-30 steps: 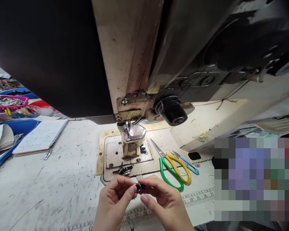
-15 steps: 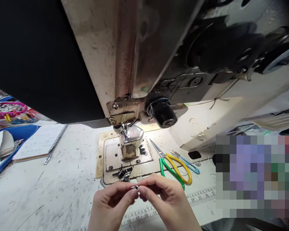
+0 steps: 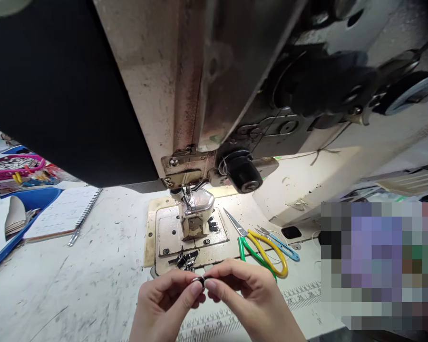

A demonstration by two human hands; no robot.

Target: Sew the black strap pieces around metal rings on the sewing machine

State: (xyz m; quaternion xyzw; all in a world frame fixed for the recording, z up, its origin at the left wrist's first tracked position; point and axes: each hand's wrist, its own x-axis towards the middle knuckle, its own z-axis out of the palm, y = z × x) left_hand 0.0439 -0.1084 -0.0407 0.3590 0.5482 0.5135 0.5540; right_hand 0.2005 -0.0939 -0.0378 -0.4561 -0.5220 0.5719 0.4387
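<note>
My left hand (image 3: 164,304) and my right hand (image 3: 251,299) meet at the fingertips low in the view, both pinched on a small dark metal part (image 3: 199,281) held between them. They hover just in front of the sewing machine's needle plate (image 3: 171,232), a little above the white table. A little heap of similar dark metal pieces (image 3: 185,259) lies on the plate's front edge, just beyond my fingers. The presser foot (image 3: 194,213) stands behind it under the machine head (image 3: 199,85).
Green-and-yellow scissors (image 3: 260,247) and blue thread snips (image 3: 281,243) lie right of the plate. A spiral notebook (image 3: 62,213) lies at left, with a blue tray (image 3: 17,223) and a pink basket (image 3: 10,164) beyond. A printed ruler (image 3: 299,292) runs along the table's front edge.
My fingertips have closed tighter together on the small part and turned it slightly. The view has shifted a little; the hands stay in about the same place.
</note>
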